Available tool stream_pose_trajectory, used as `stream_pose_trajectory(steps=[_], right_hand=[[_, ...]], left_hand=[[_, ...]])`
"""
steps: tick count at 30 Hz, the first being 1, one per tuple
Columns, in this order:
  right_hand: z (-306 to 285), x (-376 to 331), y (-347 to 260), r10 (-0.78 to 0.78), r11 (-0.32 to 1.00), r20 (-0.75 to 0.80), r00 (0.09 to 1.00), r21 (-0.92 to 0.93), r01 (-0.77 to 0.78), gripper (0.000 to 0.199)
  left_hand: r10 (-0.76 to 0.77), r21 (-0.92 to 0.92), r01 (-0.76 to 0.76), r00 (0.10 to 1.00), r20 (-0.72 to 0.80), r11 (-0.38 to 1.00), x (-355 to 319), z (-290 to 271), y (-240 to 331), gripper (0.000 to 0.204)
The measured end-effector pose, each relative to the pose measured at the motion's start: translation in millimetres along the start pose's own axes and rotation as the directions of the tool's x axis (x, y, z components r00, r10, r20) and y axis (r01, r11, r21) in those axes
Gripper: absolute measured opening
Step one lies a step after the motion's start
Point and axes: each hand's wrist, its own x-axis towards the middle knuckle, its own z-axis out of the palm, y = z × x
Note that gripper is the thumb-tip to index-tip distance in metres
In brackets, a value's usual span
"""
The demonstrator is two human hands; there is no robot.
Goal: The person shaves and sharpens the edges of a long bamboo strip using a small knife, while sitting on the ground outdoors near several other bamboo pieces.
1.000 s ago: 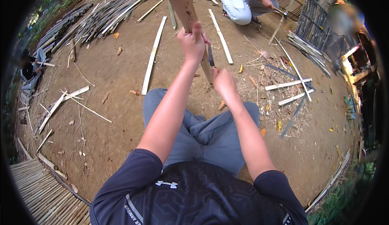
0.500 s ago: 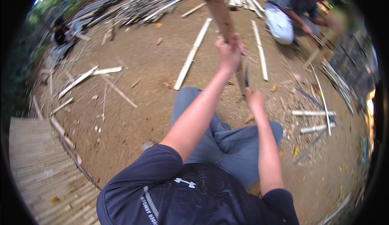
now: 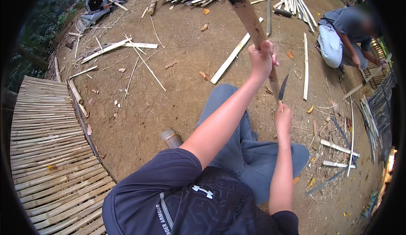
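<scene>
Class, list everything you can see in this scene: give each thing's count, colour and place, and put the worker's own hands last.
bamboo strip: one, brown, held upright at centre top
knife: one, dark blade, against the strip
bamboo mat: one, tan, lower left
cut bamboo stump: one, grey-brown, on the ground by the knee
split slats: many, pale, scattered on the dirt
other people: two, crouched upper right and seated upper left
left hand: gripping the strip
right hand: holding the knife
</scene>
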Motion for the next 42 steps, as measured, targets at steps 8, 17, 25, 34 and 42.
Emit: stream_pose_trajectory(steps=[8,17,25,34,42], right_hand=[[-8.2,2.6,-10.9,0.017,1.0,-0.02,1.0,0.019,-0.017,0.04],[15.2,15.6,41.0,0.125,0.985,-0.068,0.99,-0.111,-0.132,0.036],[50.3,19.0,70.4,0.146,0.986,-0.085,0.986,-0.065,-0.152,0.038],[59.4,34.2,83.3,0.043,0.997,-0.208,0.977,-0.059,-0.057,0.035],[50.4,30.1,50.4,-0.098,0.994,-0.221,0.97,-0.07,0.085,0.032]], left_hand=[[0.0,0.087,0.006,0.998,-0.068,0.996,8.0,-10.5,-5.4,0.07],[-0.024,0.118,0.029,0.999,-0.046,0.993,6.3,11.7,0.4,0.073],[-0.073,0.088,0.074,0.997,-0.008,0.993,9.2,7.4,0.8,0.069],[-0.048,0.069,0.049,0.999,-0.019,0.996,17.5,16.9,-5.8,0.068],[-0.041,0.102,0.048,0.997,-0.066,0.994,22.8,5.2,-2.3,0.068]])
